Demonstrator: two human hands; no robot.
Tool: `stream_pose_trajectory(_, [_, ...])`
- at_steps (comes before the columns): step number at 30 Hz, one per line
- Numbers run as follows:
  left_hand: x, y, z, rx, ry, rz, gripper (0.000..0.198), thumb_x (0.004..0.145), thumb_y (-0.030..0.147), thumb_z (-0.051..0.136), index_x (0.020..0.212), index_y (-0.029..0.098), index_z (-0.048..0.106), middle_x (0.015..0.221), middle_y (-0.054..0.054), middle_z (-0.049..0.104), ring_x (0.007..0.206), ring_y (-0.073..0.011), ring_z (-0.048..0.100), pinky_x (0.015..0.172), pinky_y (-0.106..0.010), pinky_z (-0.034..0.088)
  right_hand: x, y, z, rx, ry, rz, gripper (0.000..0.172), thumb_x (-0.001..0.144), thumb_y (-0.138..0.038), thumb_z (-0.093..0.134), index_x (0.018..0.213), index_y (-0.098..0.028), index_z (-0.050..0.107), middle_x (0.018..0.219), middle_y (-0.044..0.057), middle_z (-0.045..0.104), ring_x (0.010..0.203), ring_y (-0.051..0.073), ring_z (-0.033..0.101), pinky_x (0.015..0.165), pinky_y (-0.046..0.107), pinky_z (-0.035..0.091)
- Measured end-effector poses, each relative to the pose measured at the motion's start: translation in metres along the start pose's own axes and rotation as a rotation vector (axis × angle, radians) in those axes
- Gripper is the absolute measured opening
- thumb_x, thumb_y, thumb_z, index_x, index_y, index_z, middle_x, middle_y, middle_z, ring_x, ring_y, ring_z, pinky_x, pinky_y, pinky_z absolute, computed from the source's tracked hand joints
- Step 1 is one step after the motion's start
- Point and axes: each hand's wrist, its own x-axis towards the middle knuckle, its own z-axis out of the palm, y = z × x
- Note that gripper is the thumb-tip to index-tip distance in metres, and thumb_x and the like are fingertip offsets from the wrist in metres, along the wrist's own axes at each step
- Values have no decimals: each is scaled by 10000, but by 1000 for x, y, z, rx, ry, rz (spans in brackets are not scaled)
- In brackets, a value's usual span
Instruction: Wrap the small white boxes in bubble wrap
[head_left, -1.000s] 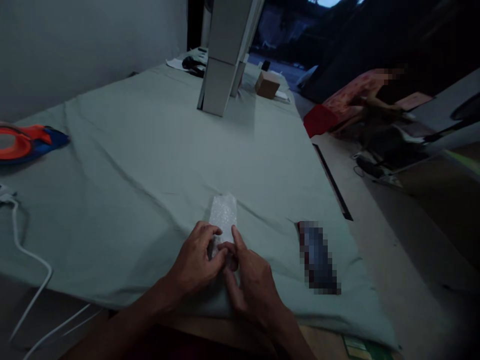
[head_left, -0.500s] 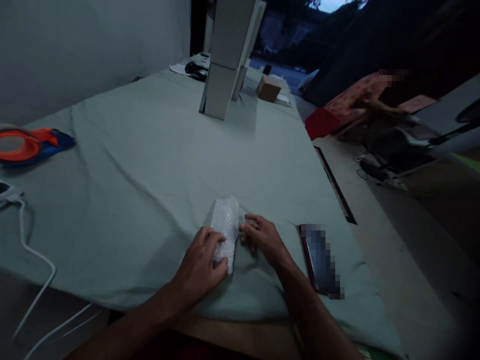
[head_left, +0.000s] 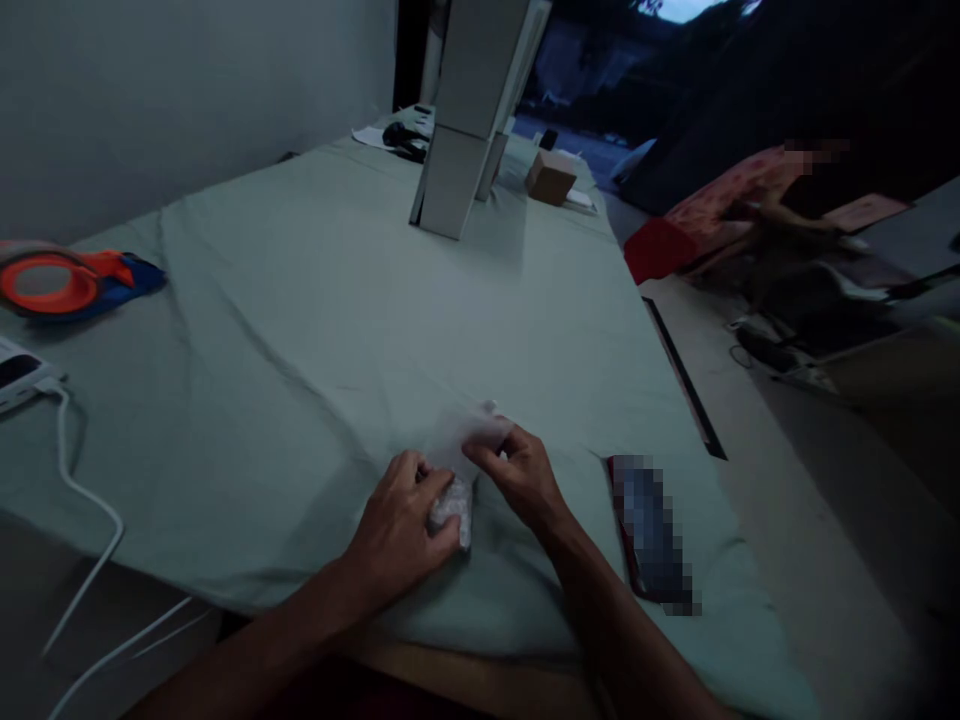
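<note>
A small bundle of bubble wrap [head_left: 453, 510] lies near the table's front edge. My left hand [head_left: 401, 512] grips its near part, thumb on the near side and fingers over the top. My right hand [head_left: 521, 478] pinches the far end of the wrap between thumb and fingers. That end is raised and smeared by motion, so its edge is hard to make out. Whatever the wrap may contain is hidden. To the right of my right forearm lies a phone [head_left: 649, 530] with a dark red edge, its screen blurred out.
An orange and blue tape dispenser [head_left: 90, 285] sits at the left. Below it is a white device [head_left: 26, 372] with a white cable [head_left: 82, 490]. Tall pale boxes [head_left: 450, 180] and a brown carton [head_left: 551, 178] stand farther back. A person [head_left: 750, 210] sits beyond the table's right edge.
My right hand was beside the wrap with fingers apart; now it has hold of the far end and has lifted it. My left hand keeps its grip. The view has shifted slightly.
</note>
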Motion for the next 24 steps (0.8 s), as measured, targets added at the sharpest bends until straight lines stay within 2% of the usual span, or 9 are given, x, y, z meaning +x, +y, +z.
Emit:
stream_pose_trajectory(3, [-5, -5, 4, 12, 114, -4, 402, 729, 187, 611, 1120, 156, 527, 1057, -94, 490, 1023, -264, 497, 919, -451, 468, -26, -5, -2, -169, -4, -276, 20, 790, -226, 616, 799, -207, 616, 866, 32, 646, 811, 178, 607, 735, 294, 478])
stream_pose_trajectory(6, [-10, -11, 5, -14, 206, 3, 573, 676, 144, 599, 1225, 149, 434, 1151, -123, 474, 1119, -287, 464, 973, -476, 435, -51, -3, -3, -312, -61, -451, 132, 788, -131, 580, 877, -226, 601, 1000, 54, 660, 929, 195, 621, 798, 322, 471])
stream_pose_trajectory(9, [-12, -14, 3, -60, 137, 33, 721, 664, 97, 558, 1352, 177, 359, 1300, -141, 410, 1228, -294, 413, 1029, -483, 398, -70, 2, -3, -461, -112, -561, 253, 759, -114, 552, 985, -222, 583, 1074, 80, 663, 989, 225, 617, 827, 366, 452])
stream_pose_trajectory(12, [-11, -15, 0, -104, 10, 58, 540, 688, 66, 532, 1208, 209, 527, 1358, -121, 389, 1268, -285, 405, 1036, -462, 398, -80, 4, -4, -568, -184, -608, 429, 707, -134, 536, 1133, -179, 544, 1212, 136, 615, 1112, 280, 568, 871, 427, 440])
stream_pose_trajectory(14, [-9, -14, -1, -118, -24, 53, 396, 684, 50, 536, 1044, 201, 601, 1324, -113, 439, 1253, -285, 428, 1021, -454, 411, -83, 5, -3, -633, -201, -618, 489, 686, -97, 518, 1171, -161, 530, 1251, 152, 596, 1158, 293, 536, 893, 447, 434])
stream_pose_trajectory(16, [-6, -14, -2, -133, -30, 39, 347, 666, 35, 547, 966, 194, 620, 1257, -110, 507, 1236, -285, 450, 1014, -458, 416, -81, 5, -1, -636, -180, -618, 495, 684, -43, 478, 1159, -168, 540, 1228, 144, 610, 1145, 274, 542, 895, 434, 441])
stream_pose_trajectory(19, [2, -13, -10, -209, -19, -15, 334, 689, 68, 560, 988, 192, 641, 1247, -109, 549, 1233, -278, 470, 1040, -473, 400, -68, 5, -1, -470, -143, -521, 436, 700, -54, 473, 1103, -185, 574, 1157, 121, 640, 1079, 243, 578, 891, 403, 459])
stream_pose_trajectory(23, [12, -13, -23, -399, -104, -144, 392, 781, 244, 587, 1166, 170, 607, 1329, -128, 538, 1249, -286, 485, 1056, -477, 395, -43, 3, -5, -110, -156, -16, 137, 804, -260, 558, 905, -189, 618, 836, 38, 673, 775, 185, 622, 707, 301, 495])
stream_pose_trajectory(24, [14, -14, -24, -438, -128, -179, 442, 778, 254, 599, 1211, 165, 580, 1325, -130, 545, 1243, -285, 493, 1052, -470, 401, -38, 3, -4, -10, -175, 101, 150, 817, -323, 573, 857, -185, 615, 762, 20, 653, 700, 168, 603, 647, 277, 486])
